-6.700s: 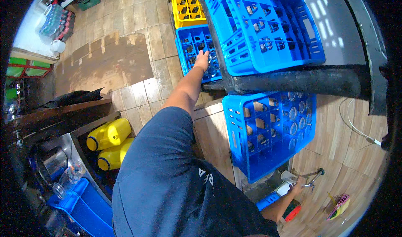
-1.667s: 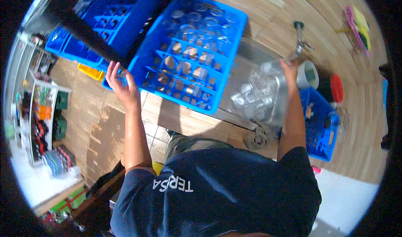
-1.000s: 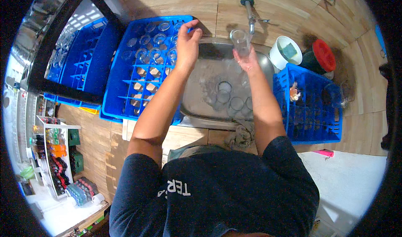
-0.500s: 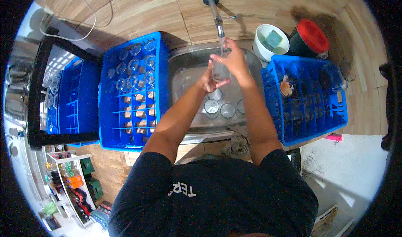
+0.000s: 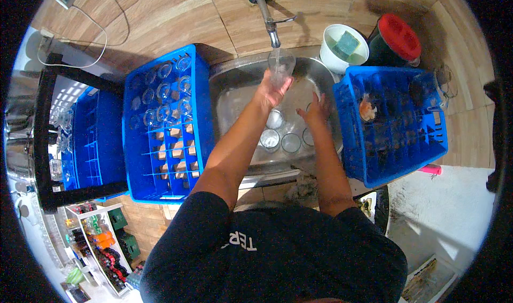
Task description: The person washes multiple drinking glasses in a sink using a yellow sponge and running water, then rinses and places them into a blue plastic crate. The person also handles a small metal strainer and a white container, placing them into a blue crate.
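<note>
- While the left hand (image 5: 272,93) wraps its fingers around the near end, a clear drinking glass (image 5: 281,68) sits just under the spout of the chrome tap (image 5: 273,37), over the far part of the steel sink (image 5: 241,154).
- Over the sink's right side, the right hand (image 5: 318,111) has its fingers spread; whether they touch anything beneath, I cannot tell.
- Nearer than the held glass, loose glasses (image 5: 270,139) are grouped on the sink floor, mostly between the two forearms.
- Just left of the sink, a blue divided crate (image 5: 201,97) has clear glassware (image 5: 164,91) in its far compartments.
- Just right of it stands a second blue crate (image 5: 350,129), with an orange-and-white scrap (image 5: 367,108) inside; its other contents are too dim to name.
- Beyond that crate, a white bucket (image 5: 329,60) with a green sponge (image 5: 347,45) is beside a dark container with a red lid (image 5: 399,37).
- Along the sink's near edge lies a rumpled greyish cloth (image 5: 303,187).
</note>
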`<state>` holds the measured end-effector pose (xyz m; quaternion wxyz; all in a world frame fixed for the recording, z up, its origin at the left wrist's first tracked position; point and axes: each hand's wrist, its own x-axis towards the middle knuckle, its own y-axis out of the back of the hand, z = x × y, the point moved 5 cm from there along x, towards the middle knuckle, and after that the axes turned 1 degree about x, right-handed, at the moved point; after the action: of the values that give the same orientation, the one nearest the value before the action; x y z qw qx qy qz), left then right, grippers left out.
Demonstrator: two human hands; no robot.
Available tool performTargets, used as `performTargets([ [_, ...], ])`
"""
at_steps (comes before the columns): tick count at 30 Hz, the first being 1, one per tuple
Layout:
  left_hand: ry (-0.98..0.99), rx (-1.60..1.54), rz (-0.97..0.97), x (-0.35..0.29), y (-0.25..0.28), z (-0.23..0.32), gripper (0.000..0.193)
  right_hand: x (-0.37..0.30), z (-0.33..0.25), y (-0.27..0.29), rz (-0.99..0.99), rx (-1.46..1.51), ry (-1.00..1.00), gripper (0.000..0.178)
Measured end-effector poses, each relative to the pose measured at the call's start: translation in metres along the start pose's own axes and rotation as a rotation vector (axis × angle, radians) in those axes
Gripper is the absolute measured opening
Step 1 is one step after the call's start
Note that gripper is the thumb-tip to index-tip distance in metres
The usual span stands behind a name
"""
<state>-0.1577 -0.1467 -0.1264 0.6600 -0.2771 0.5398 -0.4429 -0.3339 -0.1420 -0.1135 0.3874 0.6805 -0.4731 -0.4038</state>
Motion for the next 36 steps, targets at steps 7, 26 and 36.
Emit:
performTargets([
  [7,-0.038,0.069,0.035,-0.003,-0.007,0.006,0.046,0.010,0.028,-0.035,0.038,0.184,-0.032,0.097],
  [26,-0.501,0.737,-0.010,-0.064,-0.088,0.054,0.068,0.081,-0.036,-0.065,-0.116,0.199,0.309,0.090],
  [36,-0.943,1.254,0.075,-0.164,-0.105,0.083,0.079,0.077,-0.098,-0.024,-0.029,0.504,0.419,0.079],
])
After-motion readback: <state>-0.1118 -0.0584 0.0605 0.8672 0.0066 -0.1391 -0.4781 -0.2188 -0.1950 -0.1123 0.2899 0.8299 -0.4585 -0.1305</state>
